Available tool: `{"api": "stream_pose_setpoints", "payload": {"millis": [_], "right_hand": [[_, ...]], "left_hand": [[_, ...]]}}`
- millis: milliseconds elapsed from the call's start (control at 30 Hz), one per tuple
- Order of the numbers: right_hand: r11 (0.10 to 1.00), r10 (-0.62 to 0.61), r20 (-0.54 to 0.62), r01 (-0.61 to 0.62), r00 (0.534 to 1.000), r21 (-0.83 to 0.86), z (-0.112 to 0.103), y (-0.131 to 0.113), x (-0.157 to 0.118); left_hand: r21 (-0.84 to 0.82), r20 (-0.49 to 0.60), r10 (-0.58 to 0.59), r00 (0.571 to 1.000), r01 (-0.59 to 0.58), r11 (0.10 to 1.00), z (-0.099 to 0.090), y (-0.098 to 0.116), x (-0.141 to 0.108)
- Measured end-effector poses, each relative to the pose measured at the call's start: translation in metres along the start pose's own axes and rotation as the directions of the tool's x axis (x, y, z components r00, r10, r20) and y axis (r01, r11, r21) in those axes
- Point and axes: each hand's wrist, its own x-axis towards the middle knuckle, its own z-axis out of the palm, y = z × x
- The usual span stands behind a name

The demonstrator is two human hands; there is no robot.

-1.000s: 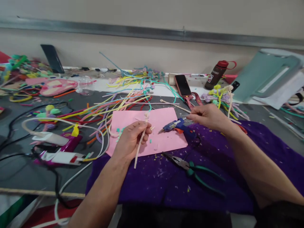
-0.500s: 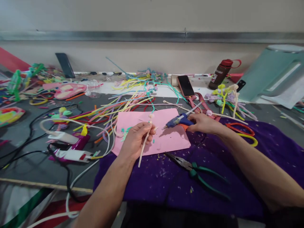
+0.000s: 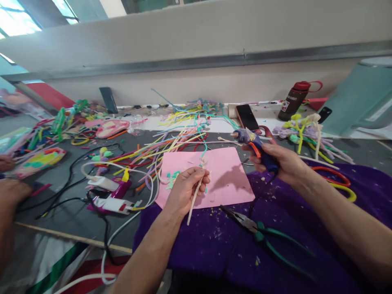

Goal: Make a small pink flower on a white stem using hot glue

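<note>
My left hand (image 3: 190, 187) pinches a cream pipe cleaner (image 3: 192, 206), its long end hanging down toward me. Above the fingertips a teal pipe cleaner (image 3: 204, 152) rises from the same piece. My right hand (image 3: 280, 161) is wrapped around a blue glue gun (image 3: 259, 151) with an orange trigger, held up with the nozzle to the left. Under the hands lies a pink sheet (image 3: 228, 175) with small teal clippings (image 3: 174, 178) at its left. Green-handled pliers (image 3: 260, 234) rest on the purple cloth (image 3: 214, 245) below it.
Several loose pipe cleaners (image 3: 171, 147) spread behind the sheet. White cables and a power strip (image 3: 118, 196) are at left. A phone (image 3: 247, 117), a bottle (image 3: 295, 100) and a teal jug (image 3: 357, 100) stand at the back. Another person's hand (image 3: 15, 194) is at far left.
My right hand has lifted the glue gun from over the sheet and turned it, nozzle now higher. My view has shifted left and tilted, bringing another person's hands into sight.
</note>
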Motion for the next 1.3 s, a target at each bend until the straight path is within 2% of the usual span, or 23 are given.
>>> {"api": "stream_pose_setpoints", "payload": {"millis": [167, 267, 400, 567, 667, 800, 867, 1067, 1300], "right_hand": [[1.000, -0.028, -0.040, 0.028, 0.999, 0.003, 0.014, -0.002, -0.005], [0.999, -0.046, 0.003, 0.046, 0.999, -0.003, 0.019, -0.004, -0.008], [0.984, -0.064, 0.041, 0.070, 0.997, -0.161, 0.024, -0.003, -0.011], [0.859, -0.089, 0.057, 0.105, 0.994, -0.502, 0.038, 0.001, -0.020], [0.796, -0.150, 0.061, 0.158, 0.987, -0.584, 0.045, 0.005, -0.027], [0.712, -0.202, 0.101, 0.217, 0.974, -0.667, 0.047, 0.014, -0.031], [0.696, -0.198, 0.112, 0.220, 0.974, -0.684, 0.046, 0.019, -0.031], [0.722, -0.194, 0.079, 0.196, 0.978, -0.664, 0.041, 0.032, -0.031], [0.708, -0.218, 0.061, 0.200, 0.974, -0.677, 0.045, 0.029, -0.030]], "left_hand": [[-0.011, -0.025, 0.003, 1.000, -0.003, 1.000, 0.001, 0.001, -0.003], [-0.021, -0.050, -0.006, 0.999, 0.004, 1.000, 0.003, 0.003, -0.005], [-0.047, -0.047, -0.005, 0.999, 0.003, 0.999, 0.004, 0.003, -0.006], [-0.097, -0.096, -0.001, 0.995, -0.008, 0.995, 0.004, 0.002, -0.004], [-0.121, -0.149, 0.019, 0.989, -0.037, 0.992, 0.003, 0.002, -0.003], [-0.142, -0.182, -0.014, 0.983, -0.012, 0.990, 0.002, 0.003, -0.002], [-0.171, -0.158, -0.038, 0.987, 0.011, 0.985, 0.001, 0.004, -0.002], [-0.197, -0.108, -0.064, 0.992, 0.042, 0.980, 0.001, 0.002, -0.002], [-0.170, -0.098, -0.068, 0.993, 0.051, 0.984, 0.001, 0.002, -0.002]]}}
